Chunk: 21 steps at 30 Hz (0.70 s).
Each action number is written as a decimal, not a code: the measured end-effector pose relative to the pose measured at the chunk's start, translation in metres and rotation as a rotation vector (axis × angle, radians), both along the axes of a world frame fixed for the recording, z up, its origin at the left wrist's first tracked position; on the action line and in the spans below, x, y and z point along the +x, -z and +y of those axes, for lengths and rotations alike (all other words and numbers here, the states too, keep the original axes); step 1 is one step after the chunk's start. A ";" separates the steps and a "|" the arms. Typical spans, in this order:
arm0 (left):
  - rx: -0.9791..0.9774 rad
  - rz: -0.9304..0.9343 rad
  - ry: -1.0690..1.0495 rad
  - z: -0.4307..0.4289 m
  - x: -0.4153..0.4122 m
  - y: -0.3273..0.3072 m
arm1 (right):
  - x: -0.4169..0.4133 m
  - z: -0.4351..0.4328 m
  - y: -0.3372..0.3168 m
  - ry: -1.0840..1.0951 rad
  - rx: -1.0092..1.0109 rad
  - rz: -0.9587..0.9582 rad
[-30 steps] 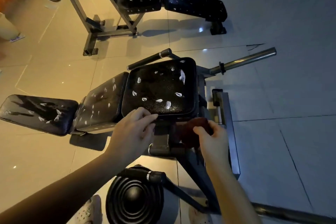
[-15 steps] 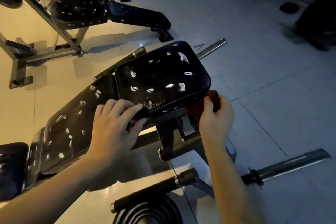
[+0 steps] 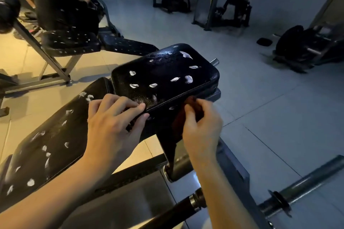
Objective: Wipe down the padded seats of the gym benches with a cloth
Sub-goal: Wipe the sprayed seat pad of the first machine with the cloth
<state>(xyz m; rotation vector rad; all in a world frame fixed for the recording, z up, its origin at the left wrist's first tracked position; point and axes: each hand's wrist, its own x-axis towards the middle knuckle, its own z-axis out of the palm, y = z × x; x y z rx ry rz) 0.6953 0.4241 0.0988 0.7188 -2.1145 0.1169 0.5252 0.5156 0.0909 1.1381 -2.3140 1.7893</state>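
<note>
A black padded seat point(image 3: 163, 74) with white torn patches sits in the middle of the head view. Its long back pad point(image 3: 52, 135), also scuffed white, runs down to the left. My left hand point(image 3: 111, 124) grips the seat's near edge, fingers on top and thumb at the side. My right hand point(image 3: 201, 128) pinches a dark red cloth point(image 3: 188, 106) against the seat's near side, just under the rim. Most of the cloth is hidden behind my fingers.
A second black bench point(image 3: 74, 42) stands at the back left, with a person point(image 3: 59, 5) in dark clothes bent over it. A steel bar point(image 3: 307, 184) sticks out at the lower right. Dark gym machines point(image 3: 232, 9) line the far wall. Pale tiled floor point(image 3: 279, 108) lies to the right.
The view has swung closer and lower over the seat. My right hand has lifted the cloth from below the seat up to its side edge. My left hand still grips the near edge.
</note>
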 end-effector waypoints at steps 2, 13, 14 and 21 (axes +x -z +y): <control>-0.031 0.015 0.003 -0.001 -0.001 0.002 | 0.007 0.001 0.007 -0.073 0.030 0.086; -0.070 0.058 0.026 -0.002 -0.005 0.011 | -0.039 -0.003 -0.012 0.133 -0.097 0.176; -0.072 0.070 0.029 -0.003 -0.005 0.012 | -0.033 -0.003 -0.008 0.114 -0.091 0.217; -0.107 0.103 0.012 -0.003 -0.007 0.016 | -0.008 -0.003 0.007 -0.029 -0.048 0.393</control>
